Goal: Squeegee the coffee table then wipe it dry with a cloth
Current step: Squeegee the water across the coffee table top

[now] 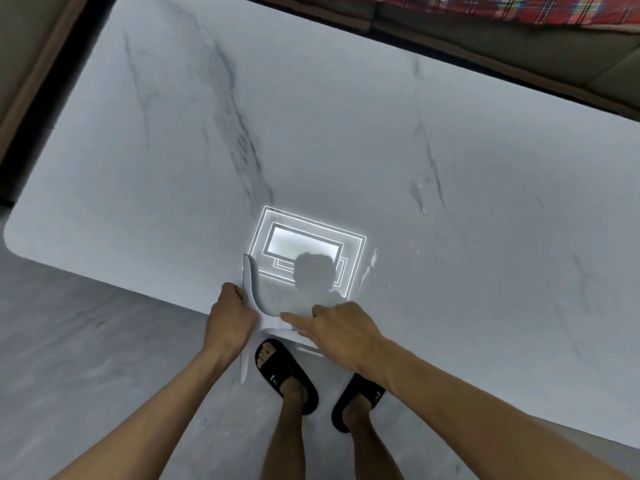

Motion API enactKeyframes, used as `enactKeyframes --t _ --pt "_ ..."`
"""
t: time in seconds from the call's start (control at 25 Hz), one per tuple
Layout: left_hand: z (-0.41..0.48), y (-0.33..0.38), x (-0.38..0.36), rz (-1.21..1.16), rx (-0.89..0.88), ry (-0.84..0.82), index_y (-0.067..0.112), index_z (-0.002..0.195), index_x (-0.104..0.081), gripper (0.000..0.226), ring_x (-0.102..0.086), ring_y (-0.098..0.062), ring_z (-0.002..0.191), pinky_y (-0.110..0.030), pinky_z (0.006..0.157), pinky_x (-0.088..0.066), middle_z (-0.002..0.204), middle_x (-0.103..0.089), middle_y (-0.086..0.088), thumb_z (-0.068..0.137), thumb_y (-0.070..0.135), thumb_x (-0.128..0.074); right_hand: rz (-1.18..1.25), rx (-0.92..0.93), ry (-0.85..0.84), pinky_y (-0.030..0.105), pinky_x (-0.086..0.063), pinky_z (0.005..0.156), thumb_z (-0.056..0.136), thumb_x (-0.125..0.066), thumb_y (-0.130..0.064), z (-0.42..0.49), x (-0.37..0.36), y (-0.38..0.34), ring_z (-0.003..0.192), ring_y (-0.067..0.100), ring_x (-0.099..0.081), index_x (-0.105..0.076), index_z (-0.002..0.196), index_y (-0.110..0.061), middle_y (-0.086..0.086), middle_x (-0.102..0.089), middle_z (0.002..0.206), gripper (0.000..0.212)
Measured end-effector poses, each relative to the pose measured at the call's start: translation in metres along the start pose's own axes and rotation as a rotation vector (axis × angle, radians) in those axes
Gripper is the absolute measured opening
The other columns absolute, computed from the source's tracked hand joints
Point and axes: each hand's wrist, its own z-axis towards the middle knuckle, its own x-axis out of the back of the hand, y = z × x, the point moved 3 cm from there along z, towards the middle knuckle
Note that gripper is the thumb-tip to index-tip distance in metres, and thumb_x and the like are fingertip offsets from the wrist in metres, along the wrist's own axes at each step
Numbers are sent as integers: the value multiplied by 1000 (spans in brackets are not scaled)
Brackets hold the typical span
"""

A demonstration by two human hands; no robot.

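- Left hand (230, 315): fingers curled round the left part of the squeegee (246, 275), right at the near edge of the bench (311, 133).
- Squeegee: white, thin and long. Its upper end lies on the bench and its lower end hangs past the edge over the floor (86, 341). A curved grey band runs from it toward my right hand. I cannot tell whether that is the blade flexing or a shadow.
- Handling, my guess: light, with a stiff back and a soft lip. Take it by the rigid part, never the lip, and keep even pressure or it will skip on the gloss.
- Glare of a ceiling light (301, 244) sits just beyond it. The surface reads slick and hard.
- Right hand (343, 329): forefinger (294, 319) laid straight out on a white piece at the edge, the rest bent. I cannot tell whether they hold anything.
- Water streaks (369, 268) lie just right of the glare, with fine droplets beyond. That patch looks not yet pulled.
- Far right, top: plaid fabric (485, 8) on a sofa. I see no wiping cloth I can be sure of.
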Motion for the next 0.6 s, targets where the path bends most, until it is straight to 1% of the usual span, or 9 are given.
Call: enactKeyframes --t 0.16,0.2,0.28,0.32,0.4,0.44,0.52,0.56,0.6 --pt "-18 4 -29 25 -9 -87 14 94 -43 19 -54 -23 74 -28 52 -37 83 -53 -2 81 0 -43 -29 -86 48 24 -27 39 87 -66 -34 -55 1 55 41 23 -52 -48 130 -44 -2 -56 62 48" --pt "-22 10 -37 46 -18 -118 13 95 -42 22 -53 -24 76 -28 54 -37 88 -54 -5 79 -2 -43 -35 -113 61 26 -29 41 90 -61 -36 -77 2 75 46 24 -56 -46 131 -47 -2 -57 66 45" --pt "-32 26 -52 96 -47 -180 13 95 -40 24 -52 -23 78 -28 57 -37 102 -55 -13 79 -4 -43 -42 -170 81 29 -35 42 96 -41 -43 -122 6 112 52 24 -59 -43 133 -51 -4 -59 71 37" --pt "-36 33 -60 120 -57 -211 13 95 -39 23 -51 -23 77 -29 58 -37 110 -54 -16 79 -4 -43 -72 -215 97 29 -37 38 97 -33 -47 -145 11 129 47 22 -58 -47 130 -51 -5 -58 67 37" --pt "-41 44 -73 151 -64 -263 13 92 -38 21 -49 -25 78 -30 61 -36 125 -48 -22 78 -2 -42 -91 -314 51 28 -34 32 98 -15 -51 -180 21 154 38 17 -51 -54 125 -49 -8 -52 58 47" --pt "-41 48 -79 164 -59 -276 12 91 -38 20 -51 -28 83 -30 64 -37 132 -43 -24 78 -2 -42 -82 -340 37 28 -31 32 99 -9 -50 -195 25 163 35 16 -49 -56 124 -48 -8 -48 55 54" --pt "-37 54 -87 194 -35 -286 10 95 -39 19 -52 -37 108 -32 78 -40 142 -33 -28 79 -1 -41 -59 -353 35 26 -26 34 99 -4 -50 -214 33 172 35 16 -46 -56 124 -49 -9 -44 55 57" --pt "-34 56 -89 204 -8 -290 8 99 -39 20 -46 -42 122 -35 87 -41 145 -28 -29 80 -1 -41 -39 -333 31 25 -27 35 98 -5 -50 -216 36 171 36 17 -47 -54 125 -49 -9 -46 56 56" --pt "-32 56 -90 210 21 -298 6 104 -40 23 -39 -45 130 -39 96 -41 148 -25 -31 82 0 -41 -27 -297 42 25 -29 36 98 -7 -51 -212 38 169 38 19 -50 -52 126 -50 -10 -50 58 52"
